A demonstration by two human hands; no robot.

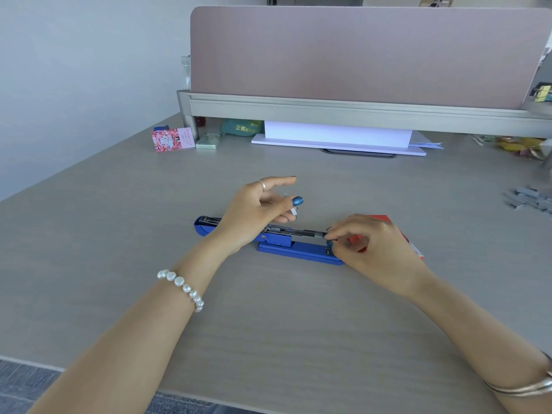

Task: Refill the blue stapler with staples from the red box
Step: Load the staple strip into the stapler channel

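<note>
The blue stapler [298,252] is laid lengthwise on the grey desk [119,234], directly ahead, with its top arm swung fully open to the left so that the metal staple channel [301,233] is exposed. The red box [385,231] is seen just behind the right hand, at the stapler's right end, and is largely hidden by it.

The right hand [376,249] is pinched at the front end of the channel — thumb and forefinger are closed together, apparently on something small and dark, though what is held cannot be made out. The left hand [257,210] is held above the opened arm with the fingers loosely spread; a small pale sliver, possibly a strip of staples, appears to be nipped between its thumb and a fingertip, but this is too small to be confirmed. A scatter of loose staples [531,200] is seen well apart, at the far right of the desk.

The loading step is judged to be in hand: the magazine is open and not yet closed. For the next move, a strip would need to be seated legs-down in the channel and slid fully in — and only then could the top arm be swung back over and pressed until latched
</note>
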